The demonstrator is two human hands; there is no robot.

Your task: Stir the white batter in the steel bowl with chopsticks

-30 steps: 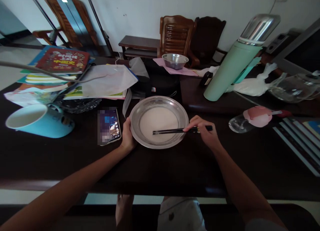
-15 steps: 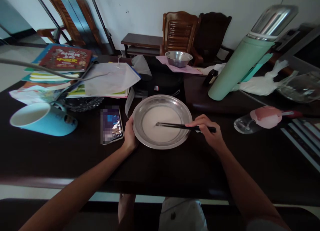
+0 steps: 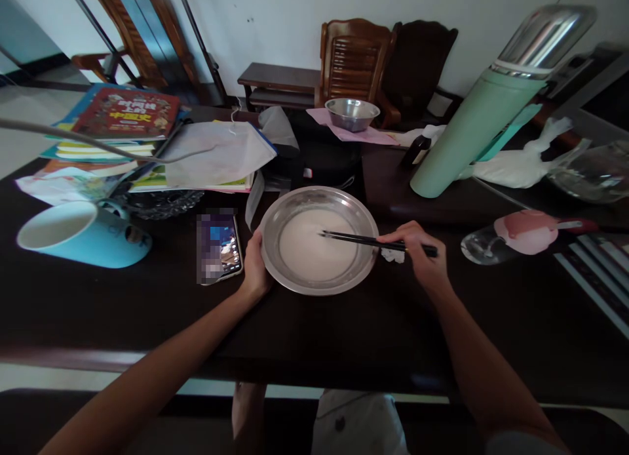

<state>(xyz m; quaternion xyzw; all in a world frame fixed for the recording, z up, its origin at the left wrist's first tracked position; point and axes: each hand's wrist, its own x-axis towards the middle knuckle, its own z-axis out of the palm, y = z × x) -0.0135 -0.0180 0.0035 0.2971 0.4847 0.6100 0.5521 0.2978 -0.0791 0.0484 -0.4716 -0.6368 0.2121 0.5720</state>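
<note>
Right grip (image 3: 426, 255) was closed around a pair of black chopsticks (image 3: 363, 240), holding them toward their thick ends, with the tips pointing left into the bowl (image 3: 272, 242). Those tips met the milky liquid (image 3: 314, 255) near its middle; how deep they went could not be told. On the opposite side, the left grip (image 3: 255, 268) clasped the bowl by its left edge, its fingers partly hidden. Wide and metal, the bowl was on the dark worktop (image 3: 319, 337), between the two grips. A crumpled white scrap (image 3: 393, 254) lay just right of it, beneath the chopsticks.

Just left of the left grip lay a phone (image 3: 228, 245), its screen lit; farther left was a blue mug (image 3: 98, 242). Books (image 3: 125, 117) were stacked at the far left. Beyond the bowl, on the far side, a small bowl (image 3: 352, 117) rested on pink paper (image 3: 327, 127). A green flask (image 3: 479, 127) was at the far right, with a pink-lidded cup (image 3: 521, 235) on the nearer right.
</note>
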